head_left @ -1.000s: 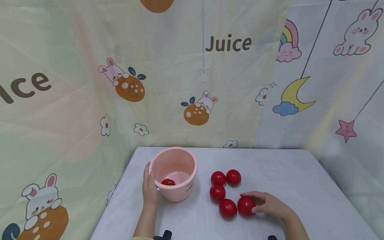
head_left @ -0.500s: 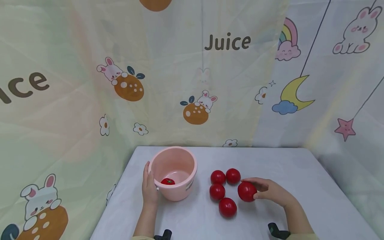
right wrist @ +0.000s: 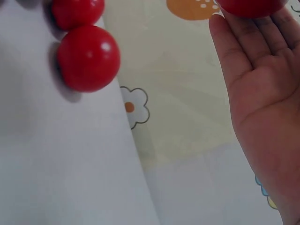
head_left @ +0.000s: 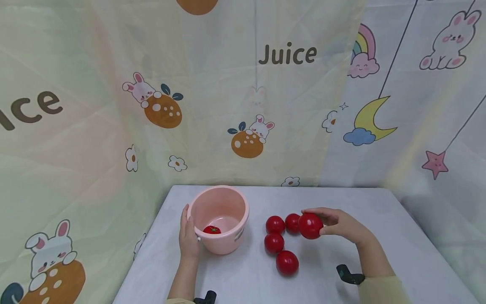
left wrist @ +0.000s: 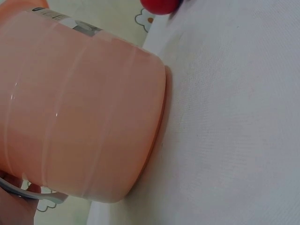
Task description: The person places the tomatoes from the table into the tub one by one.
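Note:
A pink bucket (head_left: 224, 245) stands on the table at the left, with a red tomato with a green top (head_left: 211, 229) lying inside. My left hand (head_left: 188, 240) holds the bucket by its left side, fingers along the outer wall near the rim. In the left wrist view, a bit of that hand (left wrist: 16, 206) shows by the bucket's grey handle (left wrist: 35, 192). My right hand (head_left: 341, 223) grips a smooth red tomato (head_left: 310, 226) between fingers and thumb, raised above the table. In the right wrist view this tomato (right wrist: 253, 5) is cut off at the top edge.
Several more red tomatoes sit between bucket and right hand: one in front (head_left: 287, 263), one behind it (head_left: 274, 243), and others farther back (head_left: 275, 224). The white table (head_left: 243, 283) ends at a printed cloth backdrop (head_left: 205, 169). Black straps show at both wrists.
My right hand has lifted a tomato from beside the front one and carried it away from me, up near the back tomatoes. The left hand and bucket have stayed put.

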The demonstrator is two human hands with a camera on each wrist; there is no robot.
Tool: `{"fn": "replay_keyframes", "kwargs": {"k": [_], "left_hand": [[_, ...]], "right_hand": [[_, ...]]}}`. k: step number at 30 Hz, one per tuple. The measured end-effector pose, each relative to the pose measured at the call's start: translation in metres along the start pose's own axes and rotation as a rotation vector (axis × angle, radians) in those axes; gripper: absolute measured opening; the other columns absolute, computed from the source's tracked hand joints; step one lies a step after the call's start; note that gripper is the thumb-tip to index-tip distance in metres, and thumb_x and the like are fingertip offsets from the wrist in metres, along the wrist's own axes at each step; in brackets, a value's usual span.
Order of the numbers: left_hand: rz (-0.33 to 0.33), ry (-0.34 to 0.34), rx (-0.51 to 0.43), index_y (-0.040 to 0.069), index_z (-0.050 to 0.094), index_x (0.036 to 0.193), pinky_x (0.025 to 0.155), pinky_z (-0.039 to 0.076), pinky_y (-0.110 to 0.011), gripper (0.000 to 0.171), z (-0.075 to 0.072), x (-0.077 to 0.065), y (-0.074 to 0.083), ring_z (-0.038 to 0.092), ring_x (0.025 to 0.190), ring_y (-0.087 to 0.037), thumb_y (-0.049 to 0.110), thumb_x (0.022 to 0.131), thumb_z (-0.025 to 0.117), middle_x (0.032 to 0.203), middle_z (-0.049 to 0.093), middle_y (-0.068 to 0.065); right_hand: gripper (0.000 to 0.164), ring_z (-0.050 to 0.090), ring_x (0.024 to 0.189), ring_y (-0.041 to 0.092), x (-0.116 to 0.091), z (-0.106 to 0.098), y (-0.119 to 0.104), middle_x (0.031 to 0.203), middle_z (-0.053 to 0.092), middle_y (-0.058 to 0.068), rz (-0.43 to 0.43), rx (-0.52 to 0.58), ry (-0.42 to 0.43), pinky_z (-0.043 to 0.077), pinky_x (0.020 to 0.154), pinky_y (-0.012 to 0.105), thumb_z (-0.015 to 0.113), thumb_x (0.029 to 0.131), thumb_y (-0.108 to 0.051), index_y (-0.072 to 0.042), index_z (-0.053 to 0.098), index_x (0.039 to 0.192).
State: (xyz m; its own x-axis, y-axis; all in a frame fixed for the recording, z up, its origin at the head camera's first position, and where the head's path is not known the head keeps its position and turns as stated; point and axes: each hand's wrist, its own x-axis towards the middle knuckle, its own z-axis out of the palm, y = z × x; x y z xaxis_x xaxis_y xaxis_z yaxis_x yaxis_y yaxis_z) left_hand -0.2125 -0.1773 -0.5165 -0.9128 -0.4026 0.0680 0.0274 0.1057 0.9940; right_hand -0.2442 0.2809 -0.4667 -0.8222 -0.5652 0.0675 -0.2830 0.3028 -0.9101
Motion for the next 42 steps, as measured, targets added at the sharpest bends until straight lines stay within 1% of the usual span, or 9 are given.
{"fn": "replay_keyframes", "kwargs": {"k": [6, 8, 12, 18, 21, 23, 26, 35, 42], "left_hand": [[-0.004, 0.003, -0.001, 0.056, 0.023, 0.148, 0.113, 0.037, -0.057, 0.047, 0.0, 0.0, 0.0, 0.03, 0.149, -0.015, 0.05, 0.103, 0.037, 0.157, 0.032, 0.022], [-0.001, 0.003, -0.003, 0.056, 0.023, 0.148, 0.112, 0.038, -0.057, 0.047, 0.001, 0.0, 0.0, 0.03, 0.148, -0.015, 0.049, 0.103, 0.038, 0.157, 0.033, 0.021], [0.002, 0.001, -0.013, 0.057, 0.024, 0.148, 0.112, 0.038, -0.057, 0.047, 0.0, 0.0, 0.001, 0.03, 0.148, -0.015, 0.047, 0.104, 0.039, 0.156, 0.033, 0.022], [-0.003, -0.005, -0.025, 0.057, 0.024, 0.147, 0.113, 0.038, -0.055, 0.047, -0.002, -0.001, 0.001, 0.03, 0.148, -0.013, 0.051, 0.103, 0.038, 0.156, 0.032, 0.024], [-0.001, -0.005, -0.027, 0.056, 0.024, 0.148, 0.113, 0.038, -0.055, 0.047, -0.002, 0.0, -0.001, 0.029, 0.148, -0.012, 0.053, 0.103, 0.038, 0.156, 0.032, 0.025], [-0.002, -0.004, -0.026, 0.056, 0.024, 0.148, 0.114, 0.037, -0.055, 0.047, -0.003, 0.0, -0.002, 0.029, 0.149, -0.012, 0.053, 0.102, 0.038, 0.156, 0.032, 0.025], [0.003, -0.004, -0.02, 0.057, 0.024, 0.147, 0.114, 0.037, -0.054, 0.047, -0.004, 0.001, -0.003, 0.029, 0.149, -0.012, 0.054, 0.102, 0.037, 0.156, 0.031, 0.025], [0.012, 0.004, -0.019, 0.056, 0.024, 0.148, 0.112, 0.039, -0.057, 0.047, -0.004, 0.002, -0.001, 0.03, 0.148, -0.014, 0.051, 0.103, 0.038, 0.156, 0.033, 0.023], [-0.005, -0.011, -0.033, 0.056, 0.024, 0.148, 0.11, 0.041, -0.056, 0.048, -0.001, 0.002, 0.0, 0.031, 0.147, -0.013, 0.051, 0.102, 0.04, 0.156, 0.033, 0.023]], "right_hand": [[0.064, 0.059, 0.117, 0.009, 0.012, -0.005, -0.009, 0.137, 0.059, 0.001, -0.012, -0.003, -0.005, 0.06, 0.085, 0.038, 0.077, 0.082, -0.018, -0.018, 0.054, 0.141], [0.064, 0.06, 0.117, 0.009, 0.018, -0.007, -0.011, 0.137, 0.058, 0.001, -0.03, -0.01, -0.005, 0.06, 0.085, 0.038, 0.077, 0.082, -0.018, -0.018, 0.054, 0.141], [0.065, 0.061, 0.118, 0.015, 0.033, -0.01, -0.022, 0.138, 0.058, 0.005, -0.064, -0.012, -0.006, 0.06, 0.085, 0.038, 0.077, 0.082, -0.018, -0.019, 0.053, 0.142], [0.065, 0.057, 0.121, 0.03, 0.057, -0.013, -0.044, 0.14, 0.055, 0.009, -0.067, -0.025, -0.035, 0.06, 0.084, 0.039, 0.078, 0.081, -0.02, -0.021, 0.054, 0.141], [0.065, 0.055, 0.122, 0.035, 0.068, -0.012, -0.051, 0.14, 0.054, 0.009, -0.062, -0.018, -0.047, 0.06, 0.084, 0.04, 0.079, 0.08, -0.021, -0.022, 0.055, 0.14], [0.066, 0.054, 0.123, 0.036, 0.074, -0.009, -0.054, 0.14, 0.054, 0.011, -0.056, -0.004, -0.061, 0.06, 0.084, 0.041, 0.08, 0.079, -0.021, -0.021, 0.055, 0.14], [0.066, 0.054, 0.124, 0.035, 0.083, -0.003, -0.057, 0.139, 0.055, 0.01, -0.035, 0.012, -0.079, 0.059, 0.085, 0.042, 0.081, 0.079, -0.022, -0.022, 0.055, 0.14], [0.061, 0.055, 0.124, 0.03, 0.112, 0.019, -0.063, 0.139, 0.058, 0.003, -0.077, 0.021, -0.129, 0.059, 0.088, 0.042, 0.079, 0.082, -0.024, -0.025, 0.057, 0.139], [0.059, 0.055, 0.125, 0.029, 0.133, 0.033, -0.067, 0.138, 0.059, 0.001, -0.061, 0.039, -0.178, 0.058, 0.089, 0.043, 0.079, 0.082, -0.025, -0.027, 0.058, 0.137]]}}
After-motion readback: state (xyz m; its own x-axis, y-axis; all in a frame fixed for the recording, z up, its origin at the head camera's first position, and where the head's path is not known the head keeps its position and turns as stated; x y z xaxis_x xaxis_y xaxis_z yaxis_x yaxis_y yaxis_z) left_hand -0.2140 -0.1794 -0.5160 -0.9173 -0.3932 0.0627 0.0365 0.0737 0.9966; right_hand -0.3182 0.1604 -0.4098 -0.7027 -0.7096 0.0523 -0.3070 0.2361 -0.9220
